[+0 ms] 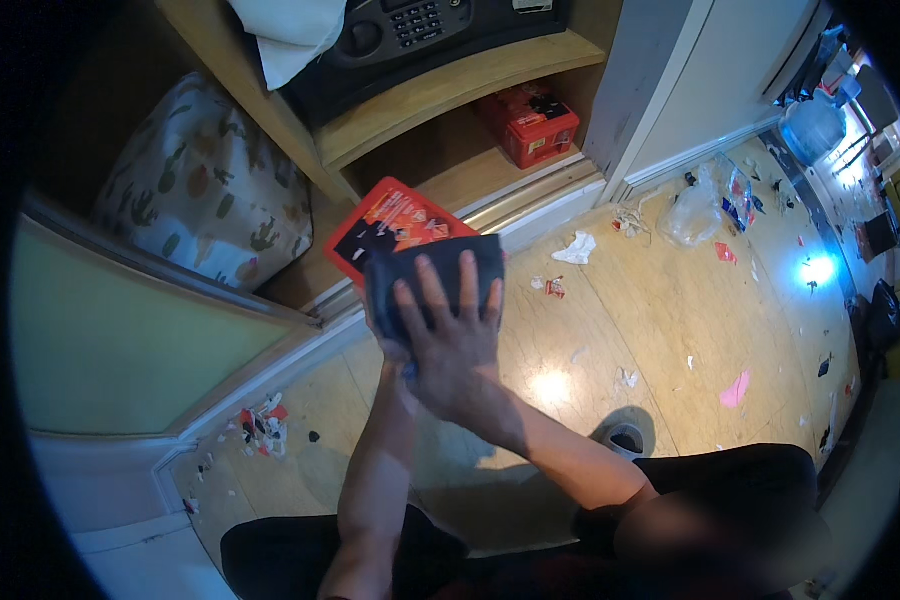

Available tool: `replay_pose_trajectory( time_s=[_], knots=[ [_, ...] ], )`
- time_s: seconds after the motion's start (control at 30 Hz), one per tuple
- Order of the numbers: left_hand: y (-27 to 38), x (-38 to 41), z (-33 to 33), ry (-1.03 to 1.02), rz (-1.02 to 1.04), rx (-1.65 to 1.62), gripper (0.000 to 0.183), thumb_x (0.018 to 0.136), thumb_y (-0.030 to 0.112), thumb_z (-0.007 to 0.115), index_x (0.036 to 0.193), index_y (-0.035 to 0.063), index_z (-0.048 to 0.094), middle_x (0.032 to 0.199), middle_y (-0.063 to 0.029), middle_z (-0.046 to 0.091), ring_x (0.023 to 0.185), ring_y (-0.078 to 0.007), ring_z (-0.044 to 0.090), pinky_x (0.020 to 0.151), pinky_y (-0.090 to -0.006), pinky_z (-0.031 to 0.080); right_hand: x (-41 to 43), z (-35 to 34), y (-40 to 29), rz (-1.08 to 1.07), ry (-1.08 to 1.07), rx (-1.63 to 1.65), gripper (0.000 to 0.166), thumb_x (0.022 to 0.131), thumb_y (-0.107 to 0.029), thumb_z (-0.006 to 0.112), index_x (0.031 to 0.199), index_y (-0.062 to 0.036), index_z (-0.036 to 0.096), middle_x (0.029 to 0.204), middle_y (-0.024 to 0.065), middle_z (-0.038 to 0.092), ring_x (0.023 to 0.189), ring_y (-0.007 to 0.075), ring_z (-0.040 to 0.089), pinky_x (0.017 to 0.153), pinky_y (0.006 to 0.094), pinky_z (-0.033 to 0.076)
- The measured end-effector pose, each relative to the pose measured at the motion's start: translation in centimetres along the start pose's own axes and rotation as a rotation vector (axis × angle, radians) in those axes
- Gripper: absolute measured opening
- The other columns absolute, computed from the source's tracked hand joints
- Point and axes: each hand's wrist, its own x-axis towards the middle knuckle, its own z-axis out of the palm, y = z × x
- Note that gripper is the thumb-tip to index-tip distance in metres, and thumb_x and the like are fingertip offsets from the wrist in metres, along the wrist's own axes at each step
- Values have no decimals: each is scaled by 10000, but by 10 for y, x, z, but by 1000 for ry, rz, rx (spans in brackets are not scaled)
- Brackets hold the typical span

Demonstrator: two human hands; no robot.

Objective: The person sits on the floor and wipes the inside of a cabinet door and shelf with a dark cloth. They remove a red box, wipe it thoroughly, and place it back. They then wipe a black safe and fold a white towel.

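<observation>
My left hand is mostly hidden beneath a dark folded cloth and a red printed box or lid, which it appears to support. On top, my right hand lies with its fingers spread flat over the cloth. The red item sticks out past the cloth at the upper left and bears writing. Both hands are in front of an open cabinet. Inside, a similar red plastic box stands on the bottom shelf.
A black safe with a keypad sits on the wooden shelf. A cactus-print fabric bag stands in the left compartment. Scraps of paper, a clear plastic bag and a pink scrap litter the floor.
</observation>
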Motion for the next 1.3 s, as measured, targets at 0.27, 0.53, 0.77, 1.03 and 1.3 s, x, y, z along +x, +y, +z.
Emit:
replay_pose_trajectory(
  time_s=[0.27, 0.53, 0.77, 1.03, 1.3],
  knots=[
    [5, -1, 9, 370, 15, 129, 825, 932, 737, 349, 1517, 156, 350, 1505, -126, 435, 1353, -304, 460, 1134, -499, 378, 19, 17, 16, -308, 228, 228, 345, 872, -363, 649, 1141, -155, 704, 1410, 73, 522, 1434, 344, 316, 1152, 645, 69],
    [2, 13, 5, 522, 82, 210, 802, 946, 713, 357, 1517, 149, 348, 1500, -126, 441, 1349, -304, 465, 1126, -496, 387, 39, 8, 40, -2, 290, 183, 336, 875, -290, 623, 1127, -82, 701, 1347, 134, 575, 1384, 421, 368, 1109, 667, 193],
    [3, 41, 10, 355, -149, 101, 794, 977, 690, 268, 1506, 103, 347, 1489, -136, 454, 1324, -309, 495, 1091, -506, 428, 27, 19, 88, 66, 216, 290, 653, 771, -364, 794, 1300, -45, 582, 1495, 178, 409, 1415, 497, 266, 1140, 576, 280],
    [23, 76, -32, 417, -282, 125, 739, 984, 681, 248, 1491, 160, 378, 1427, -98, 523, 1239, -255, 560, 895, -416, 561, 73, 66, 107, 11, 278, 262, 625, 666, -89, 798, 1258, -76, 596, 1433, 170, 457, 1383, 512, 303, 1138, 560, 311],
    [22, 68, -50, 1312, -313, 162, 518, 1037, 500, 387, 1073, 38, 618, 1178, -173, 657, 1000, -294, 659, 954, -529, 532, 145, 144, 127, -65, 179, 235, 602, 642, -16, 731, 1228, -88, 615, 1417, 168, 480, 1370, 500, 339, 1140, 536, 330]
  ],
)
